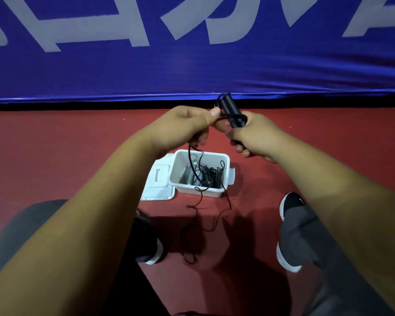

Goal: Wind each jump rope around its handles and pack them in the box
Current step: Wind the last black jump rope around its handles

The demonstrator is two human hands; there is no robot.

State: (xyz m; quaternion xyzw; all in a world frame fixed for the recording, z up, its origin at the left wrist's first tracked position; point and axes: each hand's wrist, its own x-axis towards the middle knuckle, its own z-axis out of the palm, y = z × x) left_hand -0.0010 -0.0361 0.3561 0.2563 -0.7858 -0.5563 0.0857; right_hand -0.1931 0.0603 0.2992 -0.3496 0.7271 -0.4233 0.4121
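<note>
Jump rope (228,109) in right hand (259,136)

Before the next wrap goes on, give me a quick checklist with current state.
1. Both black handles together in right hand: ok.
2. Feeding pinch, left hand on cord near handles: ok.
3. Cord fully wound: not ok, long slack trails to the red floor.
4. Slack clear of white box: cannot tell, it hangs across the opening.
5. Box open, lid lying beside it: ok.
</note>
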